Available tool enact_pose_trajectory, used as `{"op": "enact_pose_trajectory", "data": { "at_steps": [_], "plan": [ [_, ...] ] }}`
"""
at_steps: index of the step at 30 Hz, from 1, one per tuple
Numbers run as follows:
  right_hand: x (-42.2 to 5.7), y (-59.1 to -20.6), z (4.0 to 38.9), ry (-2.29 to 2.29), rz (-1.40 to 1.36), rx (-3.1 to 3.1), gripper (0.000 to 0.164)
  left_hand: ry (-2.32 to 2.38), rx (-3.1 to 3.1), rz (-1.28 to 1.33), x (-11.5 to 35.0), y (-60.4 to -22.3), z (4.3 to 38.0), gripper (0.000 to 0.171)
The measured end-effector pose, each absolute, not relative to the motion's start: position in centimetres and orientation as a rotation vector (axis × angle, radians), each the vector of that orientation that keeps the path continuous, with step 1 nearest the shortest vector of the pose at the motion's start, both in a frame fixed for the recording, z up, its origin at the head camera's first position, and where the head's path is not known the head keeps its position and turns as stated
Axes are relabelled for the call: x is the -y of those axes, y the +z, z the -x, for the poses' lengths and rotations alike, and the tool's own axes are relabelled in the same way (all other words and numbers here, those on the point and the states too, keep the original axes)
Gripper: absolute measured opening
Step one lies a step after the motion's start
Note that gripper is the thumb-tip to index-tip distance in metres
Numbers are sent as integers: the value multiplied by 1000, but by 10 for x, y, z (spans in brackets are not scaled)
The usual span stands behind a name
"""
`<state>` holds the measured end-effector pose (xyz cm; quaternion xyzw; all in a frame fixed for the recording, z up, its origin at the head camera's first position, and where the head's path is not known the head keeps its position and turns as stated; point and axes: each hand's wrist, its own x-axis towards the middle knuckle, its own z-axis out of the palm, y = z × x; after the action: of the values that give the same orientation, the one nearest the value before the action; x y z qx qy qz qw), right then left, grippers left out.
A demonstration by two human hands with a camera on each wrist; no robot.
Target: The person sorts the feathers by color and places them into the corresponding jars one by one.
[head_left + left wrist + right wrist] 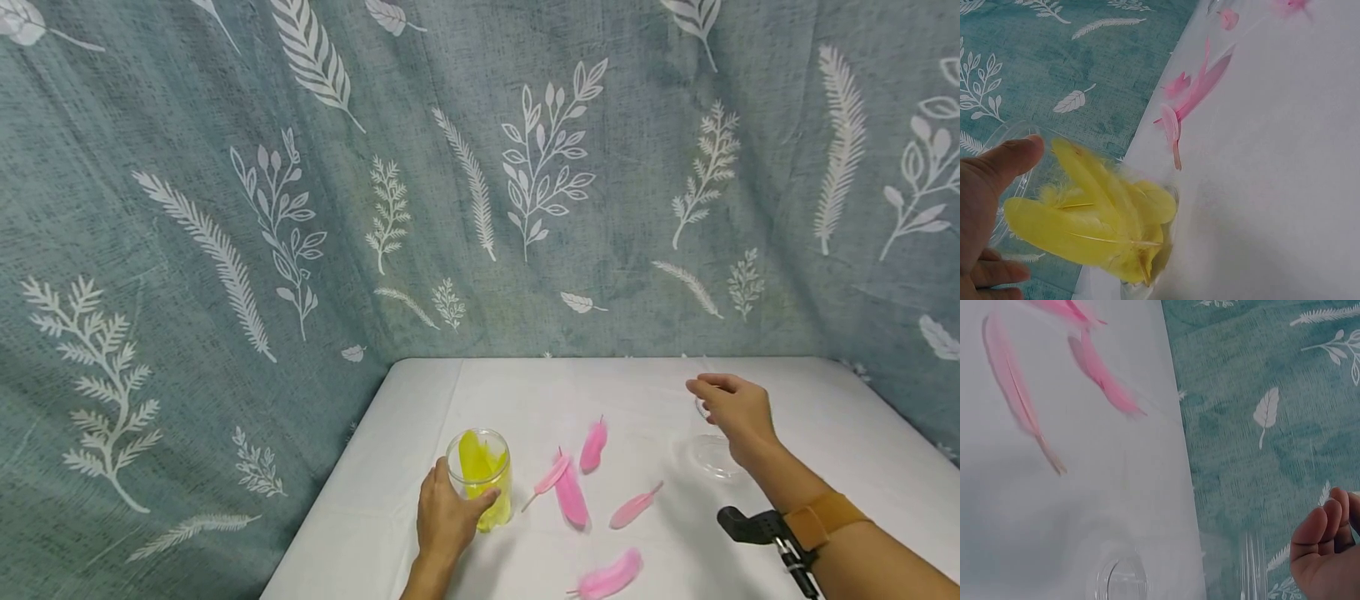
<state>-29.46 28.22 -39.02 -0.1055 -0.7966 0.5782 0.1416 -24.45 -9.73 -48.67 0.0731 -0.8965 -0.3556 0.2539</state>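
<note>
A clear jar (pixel 495 500) of yellow feathers (pixel 1097 225) stands on the left of the table. My left hand (pixel 446 508) holds it from the near left side, with the thumb (pixel 1013 159) on the jar. Toward the right, another clear container (pixel 716 457) stands on the table, its transparent outline faint. Just over it is my right hand (pixel 738 412), its fingers (pixel 1310 531) bent close together near what looks like the container's rim (pixel 1252 562). Whether the fingertips pinch anything thin is unclear.
Several pink feathers (pixel 572 497) lie loose between the two containers, one of them (pixel 611 575) close to the front. A white cloth covers the table (pixel 540 383). Behind and beside it hangs a green leaf-print curtain (pixel 465 208). My right wrist wears a strapped device (pixel 772 529).
</note>
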Motion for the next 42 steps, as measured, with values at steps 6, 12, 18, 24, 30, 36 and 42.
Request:
{"op": "enact_pose_trajectory", "data": {
  "at_steps": [6,12,18,24,30,36,42],
  "plan": [
    [-299,-392,295,1582,346,2323,66,-979,2435,-189,98,-487,246,94],
    [-312,-391,296,1467,447,2342,71,-982,2439,-187,99,-487,246,94],
    [-322,-394,296,1359,523,2396,77,-973,2427,-176,99,-487,246,92],
    [-330,-401,299,1211,611,2548,107,-973,2436,-184,99,-487,245,94],
    [-337,-419,302,1052,601,2746,127,-977,2449,-200,99,-488,243,94],
    [-338,-431,305,1057,519,2800,129,-977,2450,-201,98,-489,244,95],
    [-337,-434,309,1012,549,2795,130,-982,2445,-192,98,-488,245,96]
  ]
}}
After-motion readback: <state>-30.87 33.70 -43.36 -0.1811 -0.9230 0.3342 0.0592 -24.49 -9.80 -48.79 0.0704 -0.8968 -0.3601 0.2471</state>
